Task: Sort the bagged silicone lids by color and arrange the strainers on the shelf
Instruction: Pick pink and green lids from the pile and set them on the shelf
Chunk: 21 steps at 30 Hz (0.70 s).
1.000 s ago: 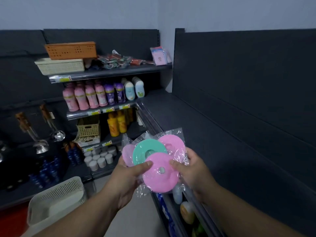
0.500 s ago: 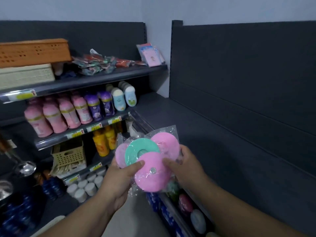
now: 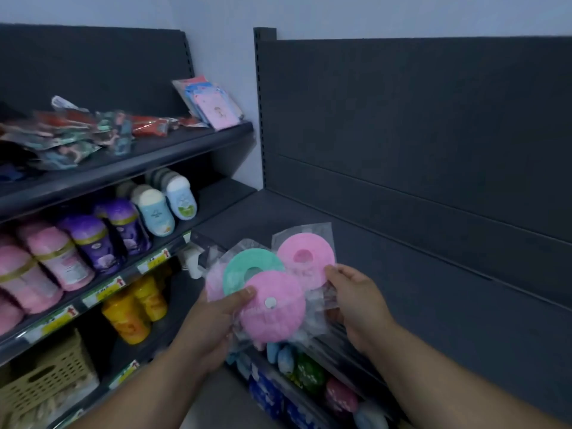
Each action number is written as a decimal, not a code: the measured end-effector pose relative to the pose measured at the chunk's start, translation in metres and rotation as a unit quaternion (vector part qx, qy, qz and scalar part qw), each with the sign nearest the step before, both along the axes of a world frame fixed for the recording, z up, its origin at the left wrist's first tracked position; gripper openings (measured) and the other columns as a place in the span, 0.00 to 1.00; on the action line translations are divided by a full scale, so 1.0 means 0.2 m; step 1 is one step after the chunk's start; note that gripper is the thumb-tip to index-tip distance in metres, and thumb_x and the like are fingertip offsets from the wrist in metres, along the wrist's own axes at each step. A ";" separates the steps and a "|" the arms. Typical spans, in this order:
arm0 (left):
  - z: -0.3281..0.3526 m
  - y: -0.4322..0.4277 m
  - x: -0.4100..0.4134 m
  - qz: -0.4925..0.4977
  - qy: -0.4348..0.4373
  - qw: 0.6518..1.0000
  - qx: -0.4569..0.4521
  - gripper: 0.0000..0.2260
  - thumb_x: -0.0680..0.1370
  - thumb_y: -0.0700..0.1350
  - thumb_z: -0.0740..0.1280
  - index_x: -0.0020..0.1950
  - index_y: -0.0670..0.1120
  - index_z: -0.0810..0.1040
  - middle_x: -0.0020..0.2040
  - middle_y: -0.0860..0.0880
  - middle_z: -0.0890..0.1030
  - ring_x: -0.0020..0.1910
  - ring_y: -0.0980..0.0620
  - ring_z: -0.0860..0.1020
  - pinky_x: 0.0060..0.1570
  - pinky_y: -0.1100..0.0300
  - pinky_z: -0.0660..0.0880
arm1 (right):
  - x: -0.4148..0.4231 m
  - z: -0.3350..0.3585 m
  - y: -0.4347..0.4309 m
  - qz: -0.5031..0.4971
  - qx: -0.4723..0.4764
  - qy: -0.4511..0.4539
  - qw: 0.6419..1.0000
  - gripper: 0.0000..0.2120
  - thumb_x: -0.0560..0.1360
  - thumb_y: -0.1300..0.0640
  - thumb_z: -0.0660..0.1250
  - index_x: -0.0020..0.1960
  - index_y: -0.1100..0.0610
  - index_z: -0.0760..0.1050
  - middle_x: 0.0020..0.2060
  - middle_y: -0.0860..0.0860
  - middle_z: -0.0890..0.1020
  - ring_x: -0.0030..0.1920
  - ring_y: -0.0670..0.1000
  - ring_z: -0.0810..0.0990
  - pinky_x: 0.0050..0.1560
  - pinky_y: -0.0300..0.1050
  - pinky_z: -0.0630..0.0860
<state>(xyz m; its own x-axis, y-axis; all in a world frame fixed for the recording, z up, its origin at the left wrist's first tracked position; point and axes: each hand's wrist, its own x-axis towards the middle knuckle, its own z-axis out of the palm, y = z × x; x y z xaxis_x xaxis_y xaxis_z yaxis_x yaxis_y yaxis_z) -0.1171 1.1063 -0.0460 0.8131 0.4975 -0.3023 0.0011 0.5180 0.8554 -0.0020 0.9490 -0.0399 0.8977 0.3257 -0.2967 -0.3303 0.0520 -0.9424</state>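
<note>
Head view shows both hands holding a fan of bagged silicone lids over the near edge of the dark shelf [image 3: 433,305] on the right, which lies bare as far as can be seen. Sorting looks barely begun: no lid sits on that shelf yet, and no strainers are in sight, so arranging them seems wholly left to do. The left hand [image 3: 210,329] is closed around the near bags, its thumb pressed on the front pink lid [image 3: 274,314], with the green lid [image 3: 252,269] fanned just behind it and another pink edge peeking out at the far left of the bundle. The right hand [image 3: 356,301] pinches the plastic of the far pink lid [image 3: 306,258] between thumb and fingers, seemingly parting it from the rest. Bottles [image 3: 93,246] and packets [image 3: 77,134] fill the left shelving, well apart from the lids.
</note>
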 end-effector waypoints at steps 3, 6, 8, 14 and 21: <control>-0.02 0.11 0.15 0.002 0.011 1.000 -0.008 0.18 0.74 0.35 0.69 0.63 0.41 0.75 0.52 0.40 0.84 0.47 0.42 0.84 0.35 0.51 0.81 | 0.17 -0.02 0.06 -0.030 0.000 0.003 1.000 0.07 0.78 0.58 0.64 0.44 0.57 0.78 0.31 0.55 0.80 0.34 0.55 0.79 0.36 0.47 0.77; -0.03 0.22 0.31 0.006 0.013 1.000 -0.015 0.16 0.74 0.34 0.68 0.62 0.41 0.76 0.51 0.40 0.84 0.48 0.42 0.83 0.38 0.49 0.82 | 0.35 -0.03 0.14 -0.022 0.001 -0.015 1.000 0.03 0.77 0.60 0.66 0.47 0.57 0.79 0.35 0.54 0.81 0.35 0.53 0.79 0.37 0.46 0.78; -0.03 0.31 0.42 0.011 0.010 1.000 -0.014 0.16 0.74 0.34 0.68 0.62 0.41 0.76 0.52 0.40 0.84 0.48 0.42 0.83 0.38 0.48 0.82 | 0.47 -0.03 0.20 -0.025 0.001 -0.028 0.999 0.05 0.76 0.63 0.67 0.50 0.56 0.80 0.36 0.54 0.81 0.36 0.51 0.78 0.35 0.44 0.78; -0.03 0.58 0.69 0.014 0.017 0.999 -0.037 0.24 0.69 0.38 0.72 0.65 0.41 0.74 0.55 0.38 0.82 0.52 0.40 0.82 0.43 0.42 0.81 | 0.81 -0.02 0.41 -0.062 -0.076 -0.144 0.985 0.08 0.75 0.61 0.68 0.42 0.50 0.82 0.36 0.49 0.82 0.36 0.47 0.77 0.39 0.40 0.74; -0.08 0.90 0.91 0.010 0.019 0.999 -0.049 0.21 0.71 0.37 0.70 0.64 0.41 0.75 0.55 0.39 0.82 0.53 0.41 0.82 0.39 0.46 0.82 | 0.97 -0.17 0.67 0.041 -0.330 -0.438 0.835 0.11 0.74 0.62 0.69 0.52 0.50 0.84 0.43 0.50 0.79 0.43 0.49 0.79 0.47 0.33 0.72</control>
<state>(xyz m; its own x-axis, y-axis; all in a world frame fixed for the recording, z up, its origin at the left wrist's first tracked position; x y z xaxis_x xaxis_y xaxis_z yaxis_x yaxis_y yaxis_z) 0.0649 1.2865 -0.0612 0.7902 0.4805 -0.3804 0.0202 0.6000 0.7997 0.1925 1.0832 -0.0748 0.8470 0.4216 0.3239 0.5246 -0.5636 -0.6381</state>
